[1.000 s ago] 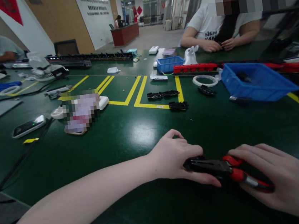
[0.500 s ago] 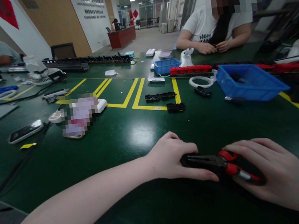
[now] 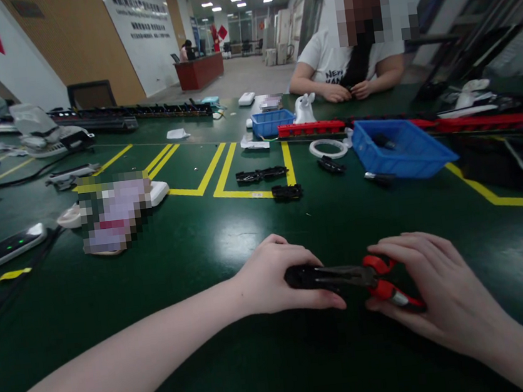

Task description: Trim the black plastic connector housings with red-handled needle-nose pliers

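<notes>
My left hand (image 3: 275, 276) is closed around a small black part (image 3: 302, 277), with the thumb along its lower side. Part of that piece is hidden by my fingers. Pliers (image 3: 380, 275) with red and black handles are in my right hand (image 3: 443, 295); fingers curl over the upper handle and the thumb is below. Their jaws point left and reach the black part, though I cannot tell how firmly they bite. Both hands are above the green table (image 3: 204, 360). Beyond them lie black pieces of a similar look (image 3: 261, 175), inside and across a yellow tape outline.
A blue bin (image 3: 402, 148) stands at the right, near a white ring (image 3: 328, 148) and a long red rail (image 3: 313, 128). To the left are a phone (image 3: 115, 219), a dark-screened device (image 3: 10, 246) and a cable (image 3: 12, 293). Across the table sits a person (image 3: 322, 66).
The view has swung to the right, so the table things sit further left. My hands stay at the pliers and black part; the right thumb shows more clearly under the handle.
</notes>
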